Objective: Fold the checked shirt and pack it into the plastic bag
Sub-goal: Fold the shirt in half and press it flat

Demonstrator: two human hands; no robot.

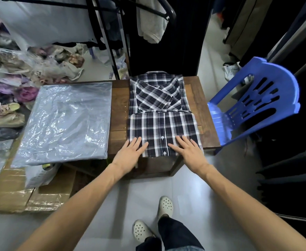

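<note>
The navy-and-white checked shirt (162, 113) lies partly folded on the small wooden table (118, 109), its lower part doubled up over the body, collar at the far end. My left hand (130, 153) rests flat, fingers spread, on the near left corner of the fold. On the near right part of the fold, beside the button strip, my right hand (188, 151) lies flat the same way. A clear plastic bag (65, 122) lies flat to the left, overlapping the table's left edge. Neither hand grips anything.
A blue plastic chair (253, 105) stands close on the table's right. Cardboard (12, 192) lies on the floor at the left under the bag, with piles of bagged clothes (7, 73) behind. Hanging garments and a black rack (112, 37) stand beyond the table.
</note>
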